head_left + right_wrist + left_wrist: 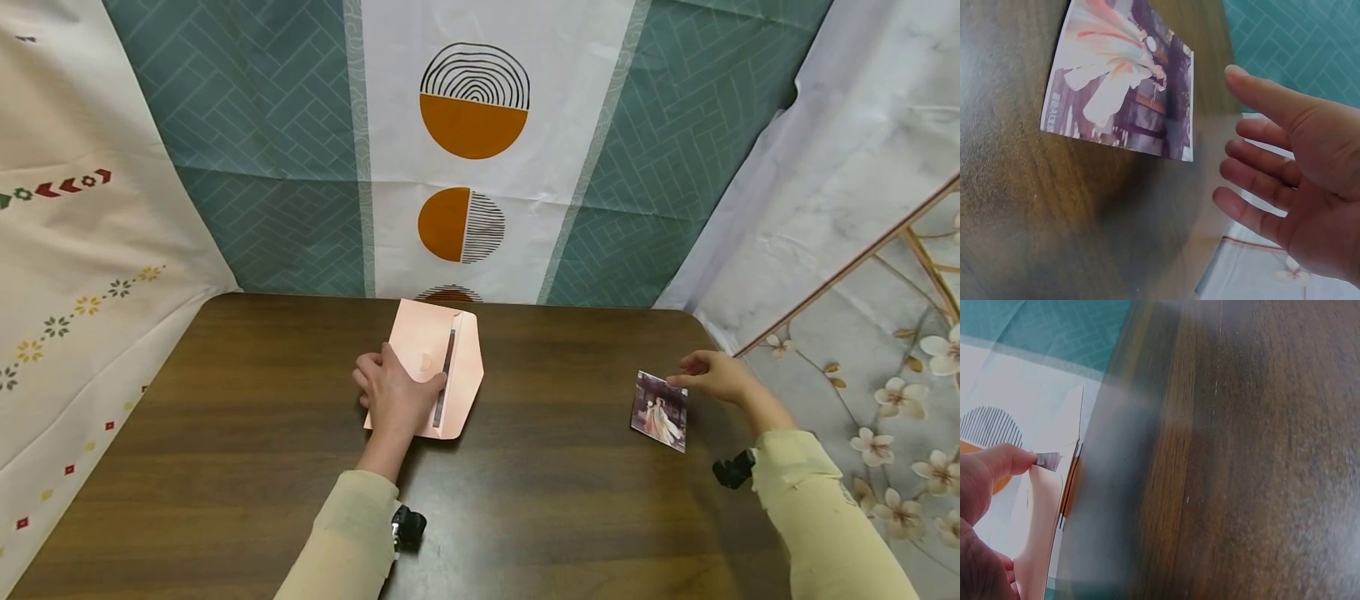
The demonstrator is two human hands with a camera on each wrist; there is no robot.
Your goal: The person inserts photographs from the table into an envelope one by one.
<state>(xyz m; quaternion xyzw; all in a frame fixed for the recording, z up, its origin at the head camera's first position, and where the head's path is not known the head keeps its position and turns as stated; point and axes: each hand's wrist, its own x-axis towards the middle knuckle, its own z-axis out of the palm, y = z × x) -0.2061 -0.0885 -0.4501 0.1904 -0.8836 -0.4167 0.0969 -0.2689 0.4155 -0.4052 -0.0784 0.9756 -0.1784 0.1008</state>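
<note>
My left hand [397, 392] grips a pale pink envelope [420, 333], its thumb at the opening and its fingers round the far side. The envelope's pointed flap [468, 367] is unfolded to the right, and a dark strip of a card or photo [444, 387] shows inside the opening. In the left wrist view, the thumb [1013, 459] presses on the envelope's mouth edge. A small photo print [660, 412] of figures in pale robes lies at the right of the table. Beside its right edge is my right hand [1310, 169], fingers loosely spread, holding nothing; a gap separates them in the right wrist view.
A dark brown wooden table [540, 500] lies under both hands. Behind it hangs a teal and white cloth [465, 175] with orange half circles. Patterned cloths also hang along the left [90, 275] and right [885, 333] sides. Each wrist carries a small black camera [408, 527].
</note>
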